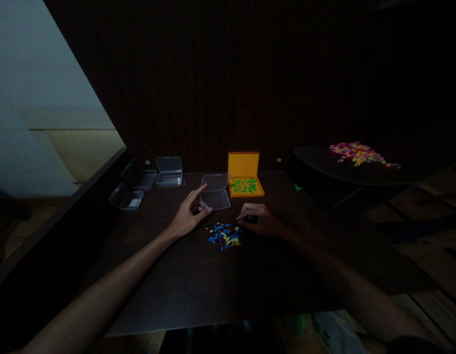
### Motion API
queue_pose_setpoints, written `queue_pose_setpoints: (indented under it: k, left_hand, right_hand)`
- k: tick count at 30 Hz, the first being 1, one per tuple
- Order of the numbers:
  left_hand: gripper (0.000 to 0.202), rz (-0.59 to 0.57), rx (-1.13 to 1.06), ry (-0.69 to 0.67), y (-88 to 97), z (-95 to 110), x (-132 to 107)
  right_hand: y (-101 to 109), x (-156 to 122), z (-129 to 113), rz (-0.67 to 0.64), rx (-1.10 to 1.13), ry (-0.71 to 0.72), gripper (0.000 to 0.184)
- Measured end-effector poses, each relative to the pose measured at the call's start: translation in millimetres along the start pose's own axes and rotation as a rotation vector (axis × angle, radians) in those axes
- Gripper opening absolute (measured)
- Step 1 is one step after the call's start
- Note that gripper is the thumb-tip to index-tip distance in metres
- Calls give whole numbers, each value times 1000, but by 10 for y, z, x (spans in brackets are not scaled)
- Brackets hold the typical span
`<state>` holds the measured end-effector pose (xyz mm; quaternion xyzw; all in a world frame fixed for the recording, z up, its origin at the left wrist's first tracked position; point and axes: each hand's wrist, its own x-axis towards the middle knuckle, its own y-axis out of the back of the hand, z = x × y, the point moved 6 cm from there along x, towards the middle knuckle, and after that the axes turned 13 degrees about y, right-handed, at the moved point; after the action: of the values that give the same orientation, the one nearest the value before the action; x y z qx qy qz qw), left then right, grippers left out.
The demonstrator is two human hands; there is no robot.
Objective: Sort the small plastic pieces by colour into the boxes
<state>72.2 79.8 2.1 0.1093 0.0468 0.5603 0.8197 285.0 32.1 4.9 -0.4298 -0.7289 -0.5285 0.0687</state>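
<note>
My left hand (189, 212) rests on the dark table (184, 290), thumb and fingers touching the near left corner of an open clear plastic box (216, 194). My right hand (258, 219) lies curled, fingers down, at the right edge of a small heap of blue and yellow pieces (225, 235); whether it pinches a piece is hidden in the dim light. Behind the clear box stands an open orange box (244, 180) with green pieces and a few yellow ones inside.
Three more open clear boxes sit at the far left: one (169, 172), another (139, 177), a third (127, 198). A heap of pink and yellow pieces (356, 153) lies on a separate dark surface at the right. A dark wall runs behind.
</note>
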Motion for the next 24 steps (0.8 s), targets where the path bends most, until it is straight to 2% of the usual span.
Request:
queue_pose_setpoints:
  k: [8, 17, 24]
  left_hand:
    - [74, 2, 13, -5, 2, -9, 2]
    - [75, -5, 17, -13, -1, -28, 9]
    - [72, 1, 20, -44, 6, -25, 11]
  right_hand:
    - [1, -2, -12, 3, 12, 16, 14]
    - [-30, 3, 28, -3, -11, -32, 19]
    - [-49, 25, 17, -16, -10, -28, 14]
